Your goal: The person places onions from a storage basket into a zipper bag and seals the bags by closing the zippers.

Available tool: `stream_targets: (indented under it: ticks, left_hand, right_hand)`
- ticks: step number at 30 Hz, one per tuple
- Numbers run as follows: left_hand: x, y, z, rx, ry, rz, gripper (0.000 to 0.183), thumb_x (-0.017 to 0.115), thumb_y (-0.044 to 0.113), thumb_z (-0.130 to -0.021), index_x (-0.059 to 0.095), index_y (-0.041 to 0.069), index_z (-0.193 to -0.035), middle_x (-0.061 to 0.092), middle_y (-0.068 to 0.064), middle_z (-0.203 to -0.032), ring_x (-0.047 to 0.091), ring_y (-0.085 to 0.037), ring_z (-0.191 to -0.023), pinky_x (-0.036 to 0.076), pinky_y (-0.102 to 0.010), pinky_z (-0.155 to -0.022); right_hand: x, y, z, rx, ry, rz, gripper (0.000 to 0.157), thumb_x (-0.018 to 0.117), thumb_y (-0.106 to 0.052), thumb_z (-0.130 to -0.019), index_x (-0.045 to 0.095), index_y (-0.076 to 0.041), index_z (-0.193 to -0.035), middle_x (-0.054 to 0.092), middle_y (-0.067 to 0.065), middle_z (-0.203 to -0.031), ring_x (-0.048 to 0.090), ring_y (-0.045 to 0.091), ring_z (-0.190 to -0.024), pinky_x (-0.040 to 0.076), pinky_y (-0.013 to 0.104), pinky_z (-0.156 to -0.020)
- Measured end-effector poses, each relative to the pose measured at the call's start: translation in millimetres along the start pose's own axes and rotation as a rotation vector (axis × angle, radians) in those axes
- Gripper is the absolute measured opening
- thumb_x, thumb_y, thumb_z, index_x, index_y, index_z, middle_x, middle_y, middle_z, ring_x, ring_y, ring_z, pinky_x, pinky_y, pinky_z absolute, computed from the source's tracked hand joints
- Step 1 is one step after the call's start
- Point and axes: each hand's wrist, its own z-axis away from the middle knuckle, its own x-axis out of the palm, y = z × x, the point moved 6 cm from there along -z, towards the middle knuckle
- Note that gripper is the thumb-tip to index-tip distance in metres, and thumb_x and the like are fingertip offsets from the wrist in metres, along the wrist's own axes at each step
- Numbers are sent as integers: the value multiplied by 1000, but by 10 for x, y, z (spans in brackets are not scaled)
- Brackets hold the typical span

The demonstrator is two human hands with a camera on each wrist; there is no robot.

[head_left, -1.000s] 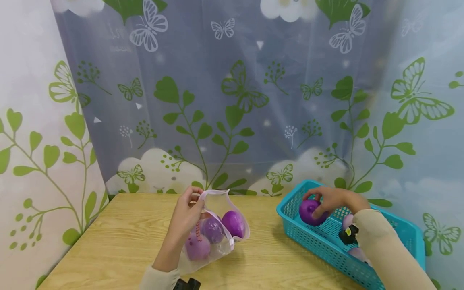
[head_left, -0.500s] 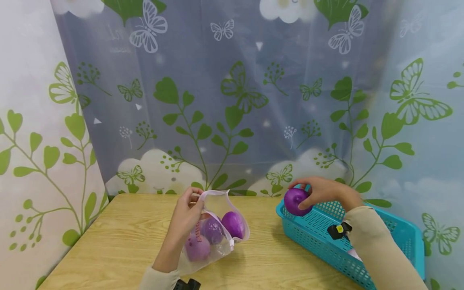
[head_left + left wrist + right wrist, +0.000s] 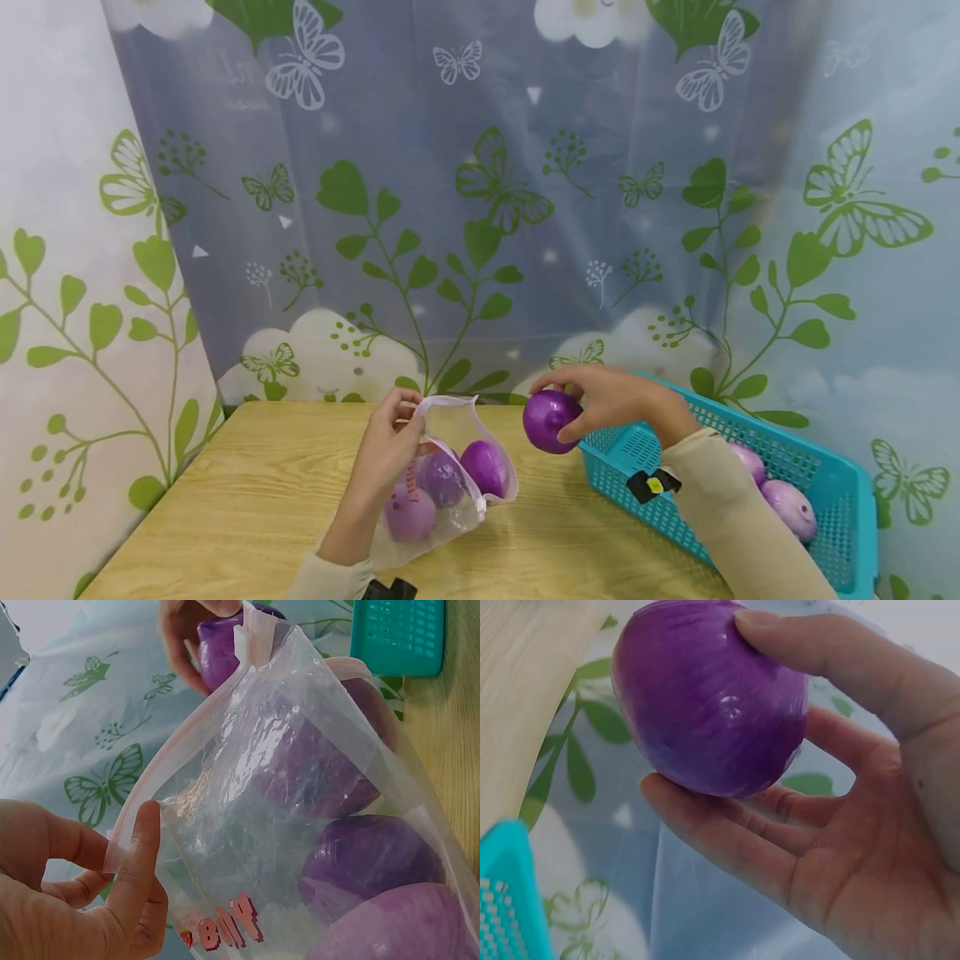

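My left hand [image 3: 387,442] pinches the pink-edged rim of a clear zip bag [image 3: 217,817], whose mouth gapes toward the right. Inside the bag sit several purple onions: a dark one [image 3: 485,468] near the mouth, another dark one [image 3: 373,859] below it, and a paler one [image 3: 409,512] at the bottom. With thumb and fingers, my right hand [image 3: 611,396] grips a glossy dark purple onion [image 3: 712,697], held in the air between the bag and the teal basket. The left wrist view shows this onion [image 3: 219,654] beyond the bag's slider.
The teal perforated basket [image 3: 843,500] stands on the right of the wooden table [image 3: 247,500], with paler onions [image 3: 789,510] in it, partly behind my right sleeve. A printed cloth with leaves and butterflies [image 3: 480,275] hangs along the table's back edge.
My right hand has lifted the dark onion out of the basket and carried it left toward the bag. The paler onions in the basket show more now. My left hand and the bag stay put.
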Motion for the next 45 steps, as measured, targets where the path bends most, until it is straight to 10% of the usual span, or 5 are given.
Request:
stream_targets:
  ticks: [16,45]
  left_hand:
    - [-5,-1,0,-11,12,-1,13,52,3,-105,56,1,-117,56,-17,-104,63,-19,-82,67,-32,-74]
    - [-26,-3,-3,-13,31,11,12,53,2,-104,57,2,-115,56,-15,-102,60,-19,-83,67,-30,-72]
  right_hand:
    - [177,-567,-304,-142,34,158,67,84,-31,-82,58,-18,-142,63,5,-131,64,25,-110,59,35,-89]
    - [433,-697,-545,-186,74,67,52,83,-17,-85,51,-11,-125,65,9,-124,68,26,-116,61,25,-92]
